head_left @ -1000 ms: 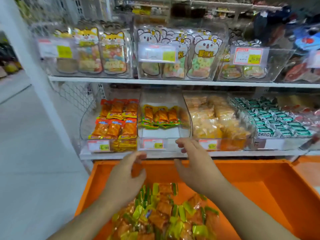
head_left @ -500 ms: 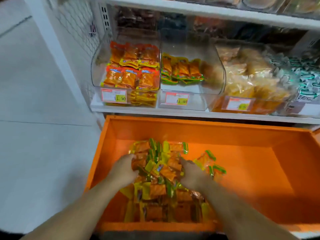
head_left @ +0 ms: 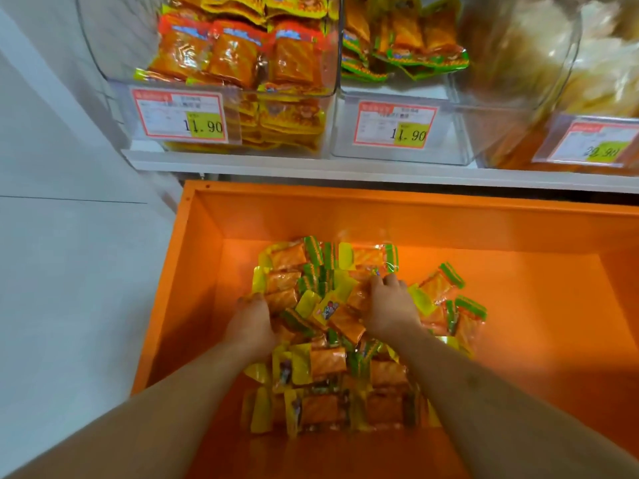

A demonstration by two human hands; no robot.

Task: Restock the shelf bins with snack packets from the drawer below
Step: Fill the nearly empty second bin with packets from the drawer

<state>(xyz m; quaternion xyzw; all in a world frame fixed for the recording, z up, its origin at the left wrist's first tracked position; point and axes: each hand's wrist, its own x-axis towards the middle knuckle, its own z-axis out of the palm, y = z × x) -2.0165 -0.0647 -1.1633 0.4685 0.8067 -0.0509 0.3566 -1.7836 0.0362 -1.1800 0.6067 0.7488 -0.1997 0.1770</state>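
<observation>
Item: snack packets (head_left: 328,344) — small foil sachets, orange with green and yellow ends, heaped loose toward the left-middle of the open orange drawer (head_left: 518,229) under the shelf (head_left: 345,172).

Left hand (head_left: 252,326): sunk into the left edge of the heap, fingers curled down among the packets, apparently gathering some. Right hand (head_left: 390,305): on the upper right of the heap, fingers bent and closing on packets beneath them.

Handling, as I judge it: light, soft, crinkly, slick film — likely to slide off one another, so scoop from both sides and squeeze the bunch together rather than pinch single corners.

Destination: middle bin (head_left: 401,98), holding the same green-edged packets, thinly stocked at the front; left bin (head_left: 224,84) fuller, red-edged stock.

Hard to make out: fingertips buried in the pile, exact count held unknowable; price-label print mostly blurred; the right-hand bin cut off.
</observation>
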